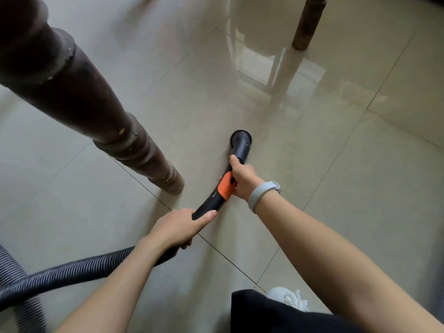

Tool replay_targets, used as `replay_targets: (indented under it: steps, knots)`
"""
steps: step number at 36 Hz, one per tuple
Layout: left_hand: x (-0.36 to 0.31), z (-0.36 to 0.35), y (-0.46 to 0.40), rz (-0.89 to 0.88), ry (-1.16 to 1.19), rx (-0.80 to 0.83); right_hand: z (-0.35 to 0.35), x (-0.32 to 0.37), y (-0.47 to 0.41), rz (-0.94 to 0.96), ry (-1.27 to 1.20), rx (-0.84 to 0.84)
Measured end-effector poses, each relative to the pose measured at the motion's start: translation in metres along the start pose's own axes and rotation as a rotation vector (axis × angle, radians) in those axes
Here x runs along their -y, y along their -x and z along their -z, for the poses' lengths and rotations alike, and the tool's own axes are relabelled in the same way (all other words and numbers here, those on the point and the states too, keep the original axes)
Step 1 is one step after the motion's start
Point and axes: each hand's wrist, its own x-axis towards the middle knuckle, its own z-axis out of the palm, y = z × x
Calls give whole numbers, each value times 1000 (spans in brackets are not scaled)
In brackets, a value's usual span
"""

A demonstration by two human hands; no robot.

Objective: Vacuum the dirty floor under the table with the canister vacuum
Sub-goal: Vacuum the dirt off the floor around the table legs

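A black vacuum wand with an orange collar (225, 187) points away from me over the pale tiled floor (336, 164). Its round black nozzle (241, 138) sits on or just above the tiles. My right hand (242, 180) grips the wand just behind the nozzle, by the orange collar. My left hand (180, 228) grips the wand's lower end, where the ribbed grey hose (72, 267) joins it. The hose runs off to the lower left. The canister itself is out of view.
A thick, dark turned table leg (96, 111) slants down to the floor left of the nozzle. A second, thinner wooden leg (306, 22) stands at the top right. My dark trouser leg (276, 313) and a white shoe (288, 296) are at the bottom.
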Motion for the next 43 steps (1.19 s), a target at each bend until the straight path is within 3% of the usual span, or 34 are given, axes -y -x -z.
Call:
replay_targets:
  steps: [8,14,18,27,34,43]
  knots:
    - [-41,-6,-7,-221,-139,141,90,-5,9,-45,-154,-218]
    - [-36,3,-10,-379,-269,6,95,28,17,-122,-160,-209]
    - [-41,26,-12,-360,-263,8,89,34,29,-121,-224,-158]
    - [-69,27,-56,-236,60,-27,63,58,4,-8,-267,26]
    - [-127,40,-86,-223,-49,-152,90,119,-37,-2,-243,19]
    - [-217,28,-130,-232,-99,-172,159,189,-93,29,-209,-35]
